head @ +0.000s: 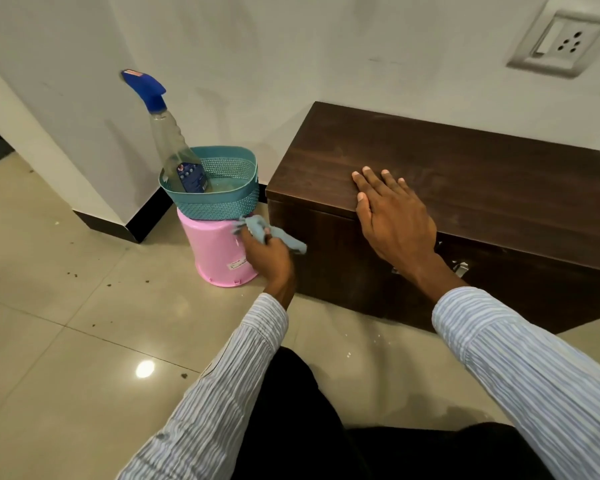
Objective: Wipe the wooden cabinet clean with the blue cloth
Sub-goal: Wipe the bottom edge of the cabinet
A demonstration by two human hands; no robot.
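The left hand [267,252] is clenched round the bunched blue cloth [271,233], held at the cabinet's [465,168] left front corner, just beside the pink bucket [212,251]. The right hand [392,216] lies flat and released on the cabinet top. Judged soft, light and limp, the cloth handles best wadded in the palm; the cabinet looks rigid and heavy.

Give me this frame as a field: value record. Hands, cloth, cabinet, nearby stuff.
left hand: grip shut on blue cloth, at the cabinet's left end
right hand: open, flat, palm down on wooden cabinet top, near front edge
cabinet: dark brown, low, against the wall
basket: teal, stacked on pink bucket, which stands upside down
spray bottle: upright in basket, blue trigger head
floor: beige tiles, dark specks
wall socket: above cabinet
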